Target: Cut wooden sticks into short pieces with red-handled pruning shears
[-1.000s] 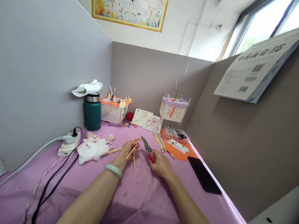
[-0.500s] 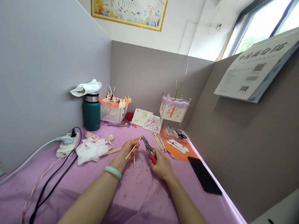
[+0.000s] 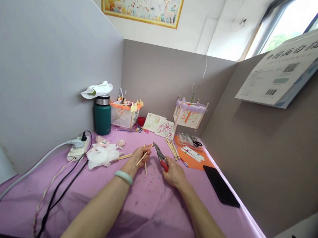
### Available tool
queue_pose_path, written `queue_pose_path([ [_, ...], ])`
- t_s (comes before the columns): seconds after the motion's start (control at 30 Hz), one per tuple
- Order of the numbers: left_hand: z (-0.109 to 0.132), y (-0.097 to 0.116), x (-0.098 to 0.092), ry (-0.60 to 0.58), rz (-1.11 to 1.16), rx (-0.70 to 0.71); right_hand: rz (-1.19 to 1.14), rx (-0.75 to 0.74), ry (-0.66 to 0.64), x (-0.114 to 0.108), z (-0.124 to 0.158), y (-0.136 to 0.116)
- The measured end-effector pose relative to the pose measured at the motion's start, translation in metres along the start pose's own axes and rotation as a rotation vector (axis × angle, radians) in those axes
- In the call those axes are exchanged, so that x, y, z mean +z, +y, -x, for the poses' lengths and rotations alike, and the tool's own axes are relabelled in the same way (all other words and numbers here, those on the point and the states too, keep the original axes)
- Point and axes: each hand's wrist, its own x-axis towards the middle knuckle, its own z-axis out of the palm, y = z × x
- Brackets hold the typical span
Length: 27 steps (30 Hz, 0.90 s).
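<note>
Head view: the left hand is closed around two thin wooden sticks, crossed. At its three o'clock, the right hand grips red-handled pliers, their nose by one stick's upper end (whether touching, I can't tell). Further sticks lie at the right hand's twelve, a green bottle at the left's ten.

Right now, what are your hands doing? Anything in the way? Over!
Left fingers: holding thin wooden sticks. Right fingers: gripping red-handled pliers. Pliers' tip by one stick's end, contact unclear. Nothing seen blocking between.
</note>
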Motion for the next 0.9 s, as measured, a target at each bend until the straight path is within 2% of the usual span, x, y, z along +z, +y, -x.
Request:
queue_pose_path([
  [0.17, 0.001, -0.001, 0.001, 0.007, -0.005, 0.003, 0.007, 0.026, 0.0, 0.002, -0.002, 0.001],
  [0.53, 0.0, -0.001, 0.003, 0.032, 0.001, 0.037, -0.017, 0.01, 0.115, 0.01, -0.001, 0.006],
  [0.9, -0.002, -0.004, 0.003, 0.056, -0.009, 0.046, 0.003, -0.018, 0.023, 0.001, -0.001, -0.001],
])
